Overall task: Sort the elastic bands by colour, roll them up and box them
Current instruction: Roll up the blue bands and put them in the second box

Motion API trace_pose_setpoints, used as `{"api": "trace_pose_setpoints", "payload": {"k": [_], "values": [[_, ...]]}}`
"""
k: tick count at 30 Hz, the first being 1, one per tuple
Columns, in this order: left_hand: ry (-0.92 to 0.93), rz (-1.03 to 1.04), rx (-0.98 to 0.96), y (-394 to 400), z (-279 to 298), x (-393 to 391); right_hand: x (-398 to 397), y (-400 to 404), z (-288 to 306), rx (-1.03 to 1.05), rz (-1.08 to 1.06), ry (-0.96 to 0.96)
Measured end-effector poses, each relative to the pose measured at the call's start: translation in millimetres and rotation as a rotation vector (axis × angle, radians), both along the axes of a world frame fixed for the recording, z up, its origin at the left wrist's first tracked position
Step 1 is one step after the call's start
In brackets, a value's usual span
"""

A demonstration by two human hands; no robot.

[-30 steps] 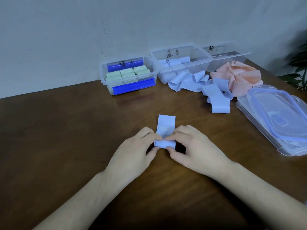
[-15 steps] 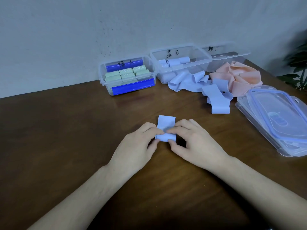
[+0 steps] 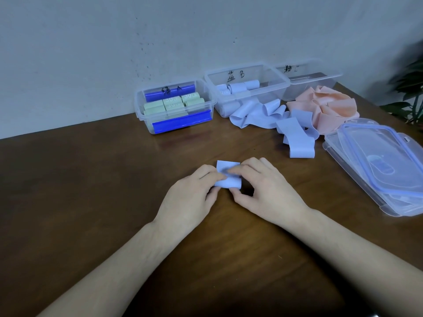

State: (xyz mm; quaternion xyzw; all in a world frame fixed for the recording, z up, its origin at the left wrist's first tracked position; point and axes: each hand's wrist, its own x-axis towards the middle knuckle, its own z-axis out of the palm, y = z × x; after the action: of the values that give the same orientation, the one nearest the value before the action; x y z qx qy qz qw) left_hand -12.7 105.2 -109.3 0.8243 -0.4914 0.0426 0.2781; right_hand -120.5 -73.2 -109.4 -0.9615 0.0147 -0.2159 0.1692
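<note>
Head view: a pale blue elastic band (image 3: 227, 177) lies on the brown bench (image 3: 91, 202) near its middle, mostly rolled, with a short flat tail reaching away from the person. The left hand (image 3: 190, 200) pinches the roll's left end, fingers curled over the top and thumb below; the right hand (image 3: 265, 191) pinches the right end in the same way, so the roll sits between the two grips with only its middle and the tail showing.

Along the far edge, by the wall, stand three clear boxes. The left box (image 3: 175, 108) holds rolled green bands (image 3: 174, 102) (some printed with a number) and has blue strips on its near and far walls. The middle box (image 3: 248, 88), marked with a handwritten label, holds a few rolled blue bands (image 3: 238, 86). The right box (image 3: 309, 81) appears to hold nothing.

In front of the middle box sprawls a loose heap of blue bands (image 3: 274, 120), touching a heap of pink bands (image 3: 325, 106) to its right. Clear lids with a blue seal (image 3: 377, 165) are stacked at the bench's right edge. Plant leaves (image 3: 409, 92) show at the far right.
</note>
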Motion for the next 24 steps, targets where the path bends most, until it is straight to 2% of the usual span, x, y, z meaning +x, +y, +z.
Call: {"api": "trace_pose_setpoints", "payload": {"k": [5,11,19,24], "values": [[0.069,0.04,0.014,-6,4,5,6,-8,2,-0.042,0.0,-0.021],[-0.019,0.053,0.035,-10,2,0,12,-16,2,-0.026,-0.04,-0.02],[-0.055,0.132,0.182,-24,3,6,16,-25,0,-0.045,-0.032,0.029],[0.006,0.165,0.296,-42,12,12,23,-31,2,0.013,-0.05,0.111]]}}
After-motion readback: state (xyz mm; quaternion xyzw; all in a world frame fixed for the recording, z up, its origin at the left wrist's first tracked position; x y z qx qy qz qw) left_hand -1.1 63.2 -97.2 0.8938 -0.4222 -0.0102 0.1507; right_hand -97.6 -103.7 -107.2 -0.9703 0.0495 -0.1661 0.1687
